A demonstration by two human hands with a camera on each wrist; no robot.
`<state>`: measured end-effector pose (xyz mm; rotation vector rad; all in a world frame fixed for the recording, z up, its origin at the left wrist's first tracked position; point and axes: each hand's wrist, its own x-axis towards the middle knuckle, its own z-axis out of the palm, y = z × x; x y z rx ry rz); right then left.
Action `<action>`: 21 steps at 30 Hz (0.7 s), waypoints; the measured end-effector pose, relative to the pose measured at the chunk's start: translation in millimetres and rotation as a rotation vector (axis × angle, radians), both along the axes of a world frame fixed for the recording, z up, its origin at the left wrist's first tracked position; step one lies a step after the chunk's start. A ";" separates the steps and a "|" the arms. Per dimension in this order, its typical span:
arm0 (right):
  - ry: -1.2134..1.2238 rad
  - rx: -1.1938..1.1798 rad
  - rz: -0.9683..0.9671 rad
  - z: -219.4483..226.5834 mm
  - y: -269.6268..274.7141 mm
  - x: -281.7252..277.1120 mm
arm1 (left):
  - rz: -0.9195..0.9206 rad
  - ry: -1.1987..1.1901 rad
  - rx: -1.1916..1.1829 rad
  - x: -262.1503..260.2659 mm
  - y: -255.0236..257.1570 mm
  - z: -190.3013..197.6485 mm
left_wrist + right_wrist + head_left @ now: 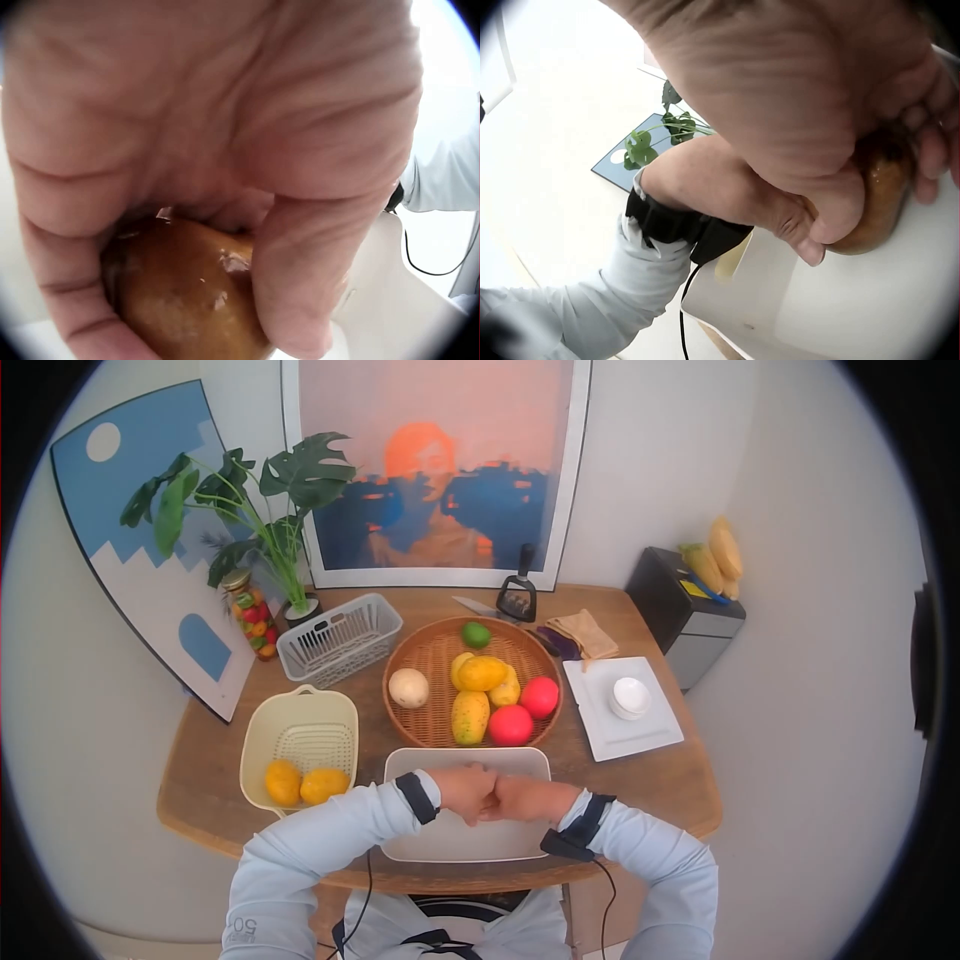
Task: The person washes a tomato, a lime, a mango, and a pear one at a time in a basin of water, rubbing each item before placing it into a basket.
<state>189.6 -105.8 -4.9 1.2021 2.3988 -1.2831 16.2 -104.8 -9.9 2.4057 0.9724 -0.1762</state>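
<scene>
Both hands meet over a white basin (pixel 420 845) at the front of the table. My left hand (pixel 465 792) curls its fingers and thumb round a wet, shiny orange-yellow mango (pixel 187 300). On its other side, the right hand (pixel 535 798) grips the same mango (pixel 885 202), thumb against the skin and fingers bent round it. From the head view the fruit is hidden under the hands. Two more mangoes (pixel 325 786) lie in the pale yellow colander (pixel 262 722) to the left.
Behind the basin stands a round wicker basket (pixel 432 648) of yellow, red, green and whitish produce. A grey plastic basket (pixel 340 643) sits back left, near a potted plant (pixel 285 550). To the right, a white tray (pixel 600 745) bears a small white bowl (pixel 630 698).
</scene>
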 end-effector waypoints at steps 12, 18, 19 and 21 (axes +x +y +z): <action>0.001 0.162 0.021 3.0 -8.0 -1.5 | 0.069 0.001 -0.057 -1.7 -3.4 11.8; 0.106 0.346 0.041 -10.5 -12.1 4.2 | 0.034 -0.062 -0.059 -1.8 1.3 11.2; 0.153 0.460 0.038 -10.9 -15.7 5.1 | 0.049 -0.069 -0.136 -1.2 3.3 18.5; 0.086 0.408 0.139 5.2 -21.7 4.2 | 0.104 -0.025 -0.296 0.7 8.7 17.9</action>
